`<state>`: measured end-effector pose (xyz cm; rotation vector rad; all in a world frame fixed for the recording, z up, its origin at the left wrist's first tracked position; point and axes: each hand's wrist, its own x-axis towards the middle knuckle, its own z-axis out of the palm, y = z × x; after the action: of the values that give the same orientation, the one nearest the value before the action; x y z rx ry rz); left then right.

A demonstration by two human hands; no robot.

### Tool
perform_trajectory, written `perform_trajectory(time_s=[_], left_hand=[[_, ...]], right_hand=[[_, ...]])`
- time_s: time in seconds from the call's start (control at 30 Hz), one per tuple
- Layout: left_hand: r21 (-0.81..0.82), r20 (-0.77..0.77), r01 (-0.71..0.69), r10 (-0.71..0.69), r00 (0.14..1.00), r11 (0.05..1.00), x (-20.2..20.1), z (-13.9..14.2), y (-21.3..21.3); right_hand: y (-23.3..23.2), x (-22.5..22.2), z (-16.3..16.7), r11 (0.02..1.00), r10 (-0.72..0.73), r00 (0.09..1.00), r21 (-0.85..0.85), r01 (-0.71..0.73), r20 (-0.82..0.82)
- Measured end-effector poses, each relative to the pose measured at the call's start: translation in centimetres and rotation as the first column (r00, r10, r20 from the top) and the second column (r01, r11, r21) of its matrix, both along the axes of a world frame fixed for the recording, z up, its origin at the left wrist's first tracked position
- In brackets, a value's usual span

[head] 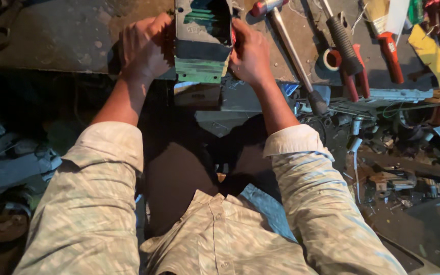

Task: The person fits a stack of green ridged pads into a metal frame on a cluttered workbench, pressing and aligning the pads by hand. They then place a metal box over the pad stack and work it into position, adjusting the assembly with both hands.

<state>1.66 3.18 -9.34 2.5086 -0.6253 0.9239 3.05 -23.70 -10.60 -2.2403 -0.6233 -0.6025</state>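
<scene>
A metal housing (202,40) sits at the workbench (62,35) edge between the left hand (146,48) and right hand (250,53), each touching a side. Right of it lie a hammer (291,51), tape roll (332,58) and pliers (352,56) (handles overlapping).

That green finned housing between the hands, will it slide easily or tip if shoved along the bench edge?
The green housing looks like thick cast metal, so probably heavy and rigid. Left hand and right hand both grip its sides, which suggests weight. Its near end seems to overhang the bench edge, so it might tip towards the person.
</scene>
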Motion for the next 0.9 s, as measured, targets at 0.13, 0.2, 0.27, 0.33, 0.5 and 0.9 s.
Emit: perform_trajectory(time_s=[0.13, 0.2, 0.27, 0.33, 0.5, 0.9], left_hand=[[0.051, -0.053, -0.051, 0.054, 0.997, 0.997, -0.2, 0.1, -0.1], [0.026, -0.149, -0.036, 0.040, 0.988, 0.999, 0.4, 0.1, -0.2], [-0.002, -0.129, -0.035, 0.034, 0.991, 0.999, 0.6, -0.1, -0.1], [-0.042, -0.138, -0.010, 0.004, 0.990, 0.999, 0.5, -0.4, -0.1], [0.010, 0.133, -0.060, 0.058, 0.989, 0.998, 0.0, -0.9, 0.0], [-0.047, -0.060, -0.001, -0.002, 0.998, 0.999, 0.2, -0.8, 0.2]], right_hand=[[0.0, -0.1, 0.2, 0.999, -0.002, 0.997, 0.033, -0.001, 0.071], [0.1, -0.1, 0.3, 1.000, -0.020, 0.981, 0.015, 0.017, 0.191], [0.1, -0.1, 0.5, 0.997, 0.016, 0.999, 0.079, -0.013, -0.033], [0.1, -0.2, 0.6, 0.994, 0.041, 0.997, 0.104, -0.034, -0.063], [0.3, -0.5, 0.9, 0.990, 0.041, 0.992, 0.136, -0.025, -0.121], [0.6, -0.7, 0.8, 0.989, 0.047, 0.998, 0.141, -0.040, -0.048]])
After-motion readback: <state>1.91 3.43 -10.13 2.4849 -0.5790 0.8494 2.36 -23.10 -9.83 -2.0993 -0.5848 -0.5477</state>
